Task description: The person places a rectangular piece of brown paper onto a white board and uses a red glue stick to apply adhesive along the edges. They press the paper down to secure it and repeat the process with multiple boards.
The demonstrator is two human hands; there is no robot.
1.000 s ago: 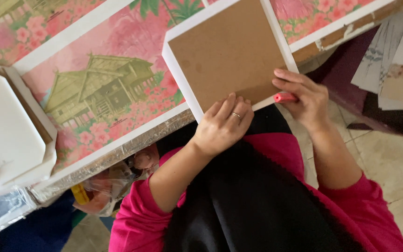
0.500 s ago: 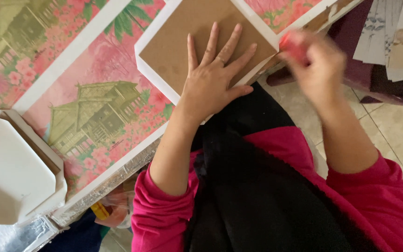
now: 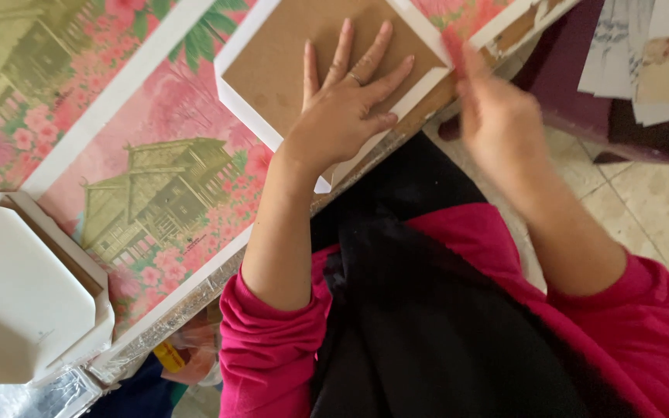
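Observation:
A white picture frame (image 3: 235, 87) lies face down on the table, its brown cardboard back (image 3: 284, 46) turned up. My left hand (image 3: 342, 108) rests flat on that backing with the fingers spread, a ring on one finger. My right hand (image 3: 501, 124) is blurred by motion at the frame's right edge, near the table's rim. A small red object (image 3: 454, 40) shows as a smear at its fingertips, and the fingers look closed around it.
The table is covered by a pink floral cloth (image 3: 156, 178) printed with green houses. A white octagonal box (image 3: 17, 302) sits at the near left corner. Papers (image 3: 652, 54) lie on a dark surface at the right, above a tiled floor (image 3: 660, 209).
My left hand slid from the frame's near edge up onto the cardboard back and spread flat. My right hand with the red object has moved along the frame's right edge.

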